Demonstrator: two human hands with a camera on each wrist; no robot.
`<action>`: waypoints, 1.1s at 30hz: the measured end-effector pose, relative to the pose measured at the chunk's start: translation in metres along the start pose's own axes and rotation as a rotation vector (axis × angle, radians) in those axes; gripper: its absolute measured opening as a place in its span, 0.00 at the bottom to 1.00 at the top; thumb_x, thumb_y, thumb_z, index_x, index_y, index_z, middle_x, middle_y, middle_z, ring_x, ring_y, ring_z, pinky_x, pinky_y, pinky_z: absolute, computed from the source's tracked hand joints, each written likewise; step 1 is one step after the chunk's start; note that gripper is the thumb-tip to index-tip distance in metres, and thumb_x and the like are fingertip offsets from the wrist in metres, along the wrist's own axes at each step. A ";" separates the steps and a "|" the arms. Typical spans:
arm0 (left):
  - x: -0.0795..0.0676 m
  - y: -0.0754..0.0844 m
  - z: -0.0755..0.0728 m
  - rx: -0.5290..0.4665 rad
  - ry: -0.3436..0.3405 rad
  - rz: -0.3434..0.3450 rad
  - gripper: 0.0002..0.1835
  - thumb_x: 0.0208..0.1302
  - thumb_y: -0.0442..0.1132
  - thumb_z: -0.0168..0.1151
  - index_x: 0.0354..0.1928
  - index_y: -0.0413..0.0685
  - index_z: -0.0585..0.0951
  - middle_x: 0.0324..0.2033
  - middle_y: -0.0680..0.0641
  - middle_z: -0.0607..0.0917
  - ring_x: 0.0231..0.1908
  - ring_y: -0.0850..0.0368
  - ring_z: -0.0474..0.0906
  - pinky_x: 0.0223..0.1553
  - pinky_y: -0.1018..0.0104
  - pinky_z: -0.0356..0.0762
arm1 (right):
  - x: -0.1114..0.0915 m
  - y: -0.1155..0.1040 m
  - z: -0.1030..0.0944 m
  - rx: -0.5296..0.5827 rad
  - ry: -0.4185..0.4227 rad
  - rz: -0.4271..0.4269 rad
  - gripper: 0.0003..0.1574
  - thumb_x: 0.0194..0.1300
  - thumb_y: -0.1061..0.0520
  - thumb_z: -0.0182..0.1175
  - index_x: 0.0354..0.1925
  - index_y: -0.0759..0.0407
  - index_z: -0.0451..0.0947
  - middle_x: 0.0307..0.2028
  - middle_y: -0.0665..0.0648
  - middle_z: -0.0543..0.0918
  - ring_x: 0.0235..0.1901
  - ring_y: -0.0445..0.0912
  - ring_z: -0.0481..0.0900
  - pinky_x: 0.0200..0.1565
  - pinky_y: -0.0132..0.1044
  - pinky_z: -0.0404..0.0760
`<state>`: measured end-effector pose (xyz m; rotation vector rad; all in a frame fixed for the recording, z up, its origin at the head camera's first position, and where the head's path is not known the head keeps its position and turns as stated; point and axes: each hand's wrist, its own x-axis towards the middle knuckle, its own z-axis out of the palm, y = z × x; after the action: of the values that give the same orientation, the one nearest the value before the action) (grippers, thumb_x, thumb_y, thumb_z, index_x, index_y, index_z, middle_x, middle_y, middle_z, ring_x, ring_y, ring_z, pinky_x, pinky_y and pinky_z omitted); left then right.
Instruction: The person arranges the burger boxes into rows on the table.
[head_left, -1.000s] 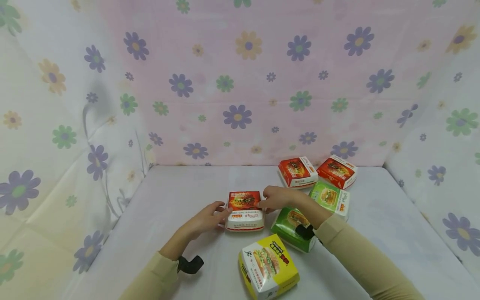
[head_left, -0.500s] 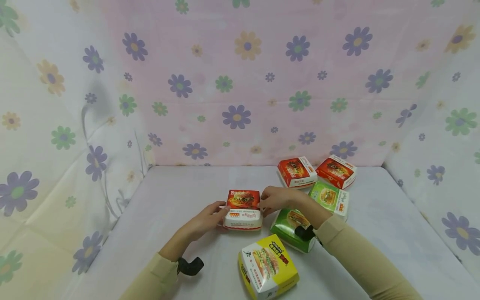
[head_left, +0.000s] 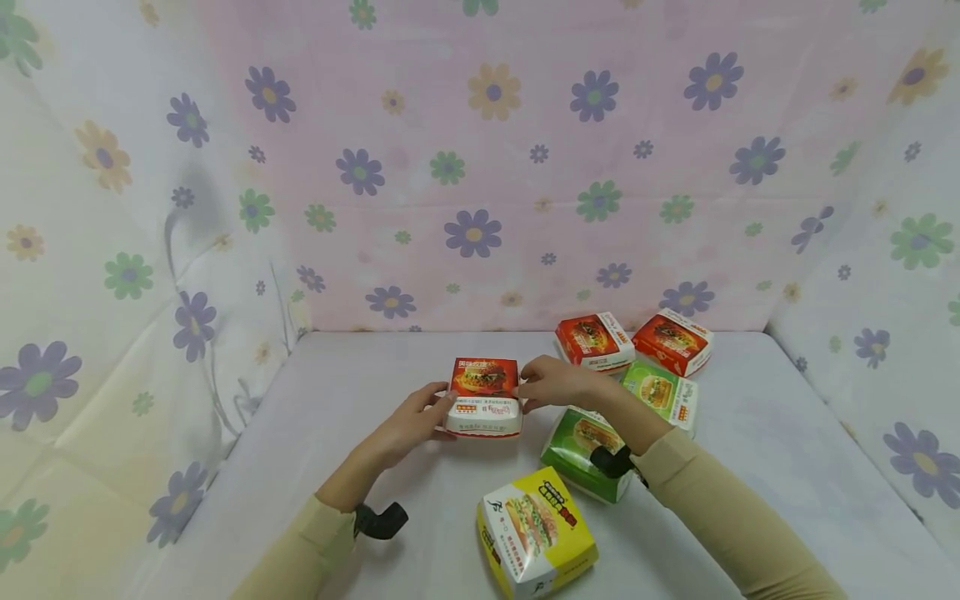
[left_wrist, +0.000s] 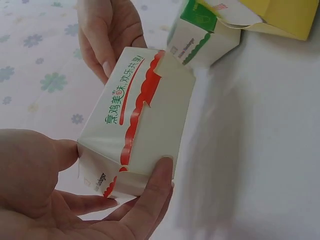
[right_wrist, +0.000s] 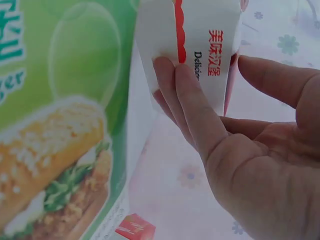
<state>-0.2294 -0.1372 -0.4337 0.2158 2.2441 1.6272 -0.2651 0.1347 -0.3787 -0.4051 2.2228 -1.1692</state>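
Observation:
Between my two hands is a red and white burger box [head_left: 484, 398], held at its left and right ends. My left hand [head_left: 411, 425] grips the left end, thumb on the side and fingers under the base, as the left wrist view shows the box's pale underside [left_wrist: 162, 120]. At the other end my right hand [head_left: 558, 383] holds the box with thumb and fingertips against its white side [right_wrist: 207, 45]. The box is raised over the white table. A green burger box [head_left: 588, 450] lies just below the right forearm.
In front stands a yellow and white burger box [head_left: 536, 533]. A second green box [head_left: 660, 393] and two red boxes, one at the left [head_left: 596, 342] and one at the right [head_left: 673, 342], sit at the back right. Flowered cloth [head_left: 480, 167] walls surround the white table [head_left: 360, 367].
The red and white box has risen off the table and moved slightly away from me, with both hands going along. The other boxes have stayed put.

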 end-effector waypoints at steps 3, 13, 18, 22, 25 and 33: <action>0.001 0.006 -0.003 -0.017 -0.001 0.018 0.34 0.81 0.51 0.50 0.77 0.37 0.58 0.57 0.34 0.74 0.48 0.48 0.83 0.51 0.51 0.84 | -0.002 -0.003 0.000 -0.005 0.037 -0.015 0.31 0.78 0.55 0.56 0.68 0.75 0.67 0.60 0.67 0.79 0.51 0.51 0.85 0.62 0.53 0.78; 0.011 0.018 -0.015 -0.032 -0.004 0.054 0.32 0.82 0.48 0.48 0.77 0.36 0.57 0.59 0.31 0.72 0.50 0.45 0.83 0.52 0.53 0.84 | 0.000 -0.011 0.003 0.097 0.146 -0.038 0.36 0.77 0.55 0.56 0.74 0.70 0.59 0.59 0.68 0.76 0.51 0.52 0.84 0.54 0.47 0.84; 0.020 0.026 -0.022 -0.022 0.013 0.070 0.33 0.82 0.49 0.48 0.77 0.36 0.56 0.61 0.31 0.71 0.51 0.44 0.82 0.54 0.52 0.83 | 0.003 -0.016 0.003 0.081 0.225 -0.068 0.40 0.78 0.52 0.56 0.77 0.67 0.55 0.66 0.69 0.71 0.58 0.56 0.79 0.57 0.49 0.82; 0.027 0.034 -0.028 -0.020 0.029 0.091 0.33 0.83 0.49 0.46 0.78 0.35 0.55 0.61 0.31 0.71 0.54 0.43 0.81 0.54 0.53 0.83 | 0.010 -0.020 0.000 0.052 0.287 -0.081 0.41 0.78 0.50 0.56 0.78 0.65 0.55 0.68 0.68 0.70 0.60 0.56 0.78 0.58 0.50 0.82; 0.033 0.039 -0.033 -0.022 0.051 0.102 0.34 0.83 0.49 0.46 0.79 0.36 0.54 0.61 0.31 0.72 0.55 0.43 0.80 0.55 0.55 0.83 | 0.014 -0.026 -0.002 0.067 0.304 -0.094 0.41 0.79 0.50 0.55 0.79 0.63 0.54 0.69 0.67 0.69 0.60 0.57 0.78 0.60 0.51 0.80; 0.047 0.040 -0.045 -0.033 0.090 0.109 0.33 0.83 0.50 0.45 0.79 0.38 0.54 0.60 0.32 0.74 0.53 0.45 0.80 0.55 0.56 0.83 | 0.030 -0.035 -0.002 0.157 0.321 -0.104 0.40 0.80 0.52 0.53 0.79 0.64 0.52 0.70 0.69 0.67 0.58 0.58 0.79 0.63 0.52 0.77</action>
<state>-0.2925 -0.1484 -0.3931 0.2657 2.3065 1.7617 -0.2895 0.1006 -0.3596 -0.2877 2.3778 -1.5444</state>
